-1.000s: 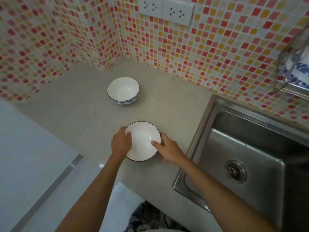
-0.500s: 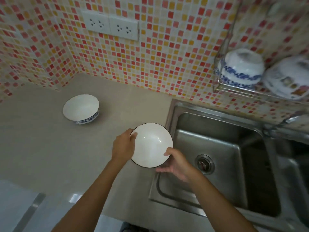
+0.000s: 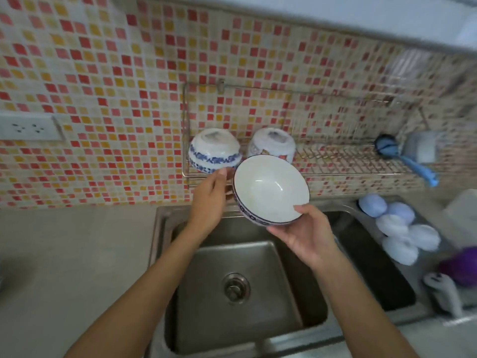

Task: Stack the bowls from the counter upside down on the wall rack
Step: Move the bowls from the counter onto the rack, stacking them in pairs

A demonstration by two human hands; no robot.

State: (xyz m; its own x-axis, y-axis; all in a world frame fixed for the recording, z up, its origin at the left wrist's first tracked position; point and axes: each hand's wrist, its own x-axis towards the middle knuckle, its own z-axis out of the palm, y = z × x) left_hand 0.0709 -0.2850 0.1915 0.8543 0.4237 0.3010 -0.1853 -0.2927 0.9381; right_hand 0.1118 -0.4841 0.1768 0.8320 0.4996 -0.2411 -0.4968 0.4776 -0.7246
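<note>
I hold a white bowl with a dark rim and blue outer pattern above the sink, tilted so its inside faces me. My right hand grips its lower right rim, thumb inside. My left hand touches its left outer wall from behind. Just behind the bowl is the wire wall rack. Two bowls sit upside down on the rack's left end: a blue-banded bowl and a white bowl with a reddish print.
A steel sink with a drain lies below my hands, and a second basin lies to its right. A blue brush hangs off the rack's right end. Pale round objects and a purple thing sit at right. A wall socket is at left.
The bowl has left the counter and travelled right and up over the sink to the rack, tilting toward me. The view swung right; the second counter bowl is out of frame.
</note>
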